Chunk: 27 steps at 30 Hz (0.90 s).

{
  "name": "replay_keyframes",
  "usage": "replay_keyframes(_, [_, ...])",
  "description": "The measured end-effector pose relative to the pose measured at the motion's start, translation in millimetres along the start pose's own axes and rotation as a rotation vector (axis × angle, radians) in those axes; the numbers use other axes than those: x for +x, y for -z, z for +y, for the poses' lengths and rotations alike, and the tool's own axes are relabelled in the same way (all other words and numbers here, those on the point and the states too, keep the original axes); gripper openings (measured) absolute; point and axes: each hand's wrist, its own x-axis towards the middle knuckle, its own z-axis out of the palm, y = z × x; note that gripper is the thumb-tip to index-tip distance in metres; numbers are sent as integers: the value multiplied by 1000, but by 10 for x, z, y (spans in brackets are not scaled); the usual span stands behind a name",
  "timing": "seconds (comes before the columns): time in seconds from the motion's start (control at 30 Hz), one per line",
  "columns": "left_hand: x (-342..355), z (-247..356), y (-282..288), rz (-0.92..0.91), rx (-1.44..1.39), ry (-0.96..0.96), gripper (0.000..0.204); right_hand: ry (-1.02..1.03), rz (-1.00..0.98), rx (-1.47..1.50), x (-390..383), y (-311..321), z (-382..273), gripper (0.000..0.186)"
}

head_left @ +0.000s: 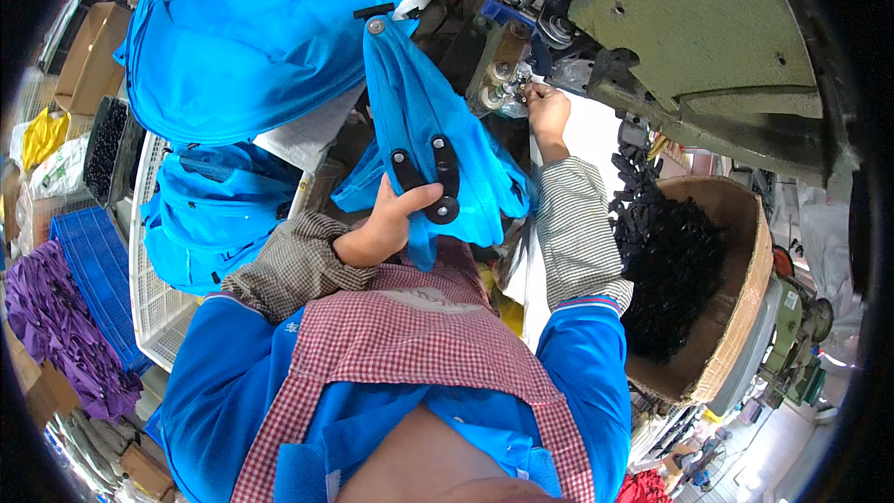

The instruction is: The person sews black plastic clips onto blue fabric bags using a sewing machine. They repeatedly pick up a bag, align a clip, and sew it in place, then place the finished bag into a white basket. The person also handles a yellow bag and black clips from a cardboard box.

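Apron (pixel 410 326) in red check lies nearest, over blue sleeves. Above it the left hand (pixel 386 224) grips a blue bag piece (pixel 419 121), thumb pressed by two black tabs (pixel 424 172) on it. Beside it, a cardboard box (pixel 736 307) holds black parts (pixel 666 270). Farther off, the right hand (pixel 548 112) pinches something small at the machine (pixel 507 74); what it is cannot be told. Blue bags (pixel 251 37) pile beyond.
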Motion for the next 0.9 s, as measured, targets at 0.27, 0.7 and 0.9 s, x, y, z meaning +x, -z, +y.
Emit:
replay_keyframes(0.27, [-351, -60, 47, 205, -22, 119, 45, -381, -351, 1269, -167, 804, -1006, 14])
replay_keyframes(0.7, [-1568, 497, 749, 468, -309, -316, 68, -445, -419, 901, -1041, 186, -115, 34])
replay_keyframes(0.9, [-1938, -517, 1789, 978, -138, 144, 56, -974, -1011, 1678, -1849, -112, 465, 63])
